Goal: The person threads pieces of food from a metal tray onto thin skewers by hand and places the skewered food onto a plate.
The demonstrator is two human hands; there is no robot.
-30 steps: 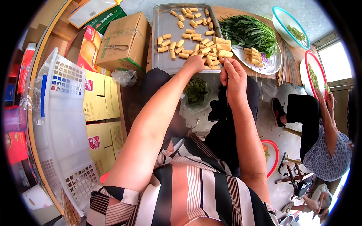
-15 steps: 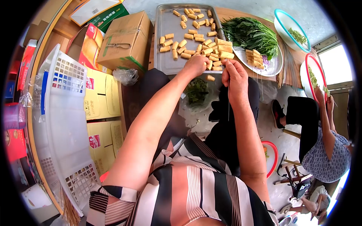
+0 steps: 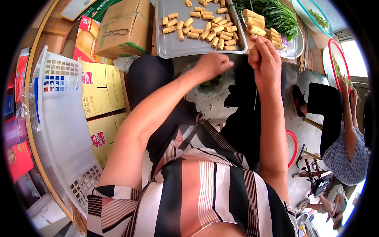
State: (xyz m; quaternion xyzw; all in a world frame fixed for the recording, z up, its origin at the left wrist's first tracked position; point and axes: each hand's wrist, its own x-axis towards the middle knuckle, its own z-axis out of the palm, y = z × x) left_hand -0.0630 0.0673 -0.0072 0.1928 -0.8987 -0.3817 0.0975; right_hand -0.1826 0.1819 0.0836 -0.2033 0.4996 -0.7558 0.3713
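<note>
My right hand (image 3: 265, 59) is closed in a pinch on a thin skewer (image 3: 256, 91), whose lower end hangs below the palm. Several short tan rolls (image 3: 254, 21) are stacked on its upper end, just above my fingertips. My left hand (image 3: 213, 66) is off the near edge of the metal tray (image 3: 173, 45), fingers curled and slightly blurred; whether anything is inside them is hidden. Many loose tan rolls (image 3: 207, 27) lie in the tray, mostly toward its right side. More rolls (image 3: 274, 36) rest on the white plate (image 3: 299, 46), partly behind the skewered ones.
Leafy greens (image 3: 282, 15) lie over the plate. Thin sticks (image 3: 310, 51) sit to its right. A cardboard box (image 3: 124, 29) and a white plastic basket (image 3: 63, 114) stand at left. At right, another person's hands (image 3: 347, 89) hold greens beside a red-rimmed basin (image 3: 331, 61).
My left hand has come away from the rolls in the tray, toward me. My right hand has moved right and up with the skewer. The view has shifted, so the tray sits higher.
</note>
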